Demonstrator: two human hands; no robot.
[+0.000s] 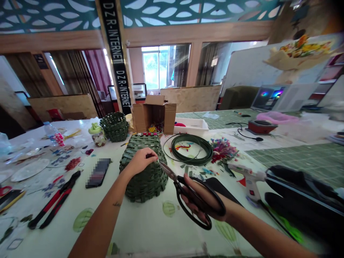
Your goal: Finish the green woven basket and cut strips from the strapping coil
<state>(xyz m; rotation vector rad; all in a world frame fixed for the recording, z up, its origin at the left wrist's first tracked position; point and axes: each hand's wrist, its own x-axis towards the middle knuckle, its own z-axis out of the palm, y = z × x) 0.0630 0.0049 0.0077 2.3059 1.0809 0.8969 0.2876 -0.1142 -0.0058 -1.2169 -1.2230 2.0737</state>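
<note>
In the head view, the basket (146, 188), near twelve o'clock on the worktop (145, 229), is probably light, springy, best gripped by its sides; it is woven in dark green. Scissors (174, 176) are grasped by the right hand (200, 193); whether anything is pinched by the left hand (142, 159) cannot be told

- Basket (145, 184) nearest the front edge of the table (150, 236): dark green, chequered weave
- Scissors (174, 177): black handles, grey blades
- Cutters (70, 184) toward the table's left edge: red and black
- Coil (206, 150): dark green
- Box (169, 120): brown
- Tablecloth (150, 216): pale, printed with green balloons
</note>
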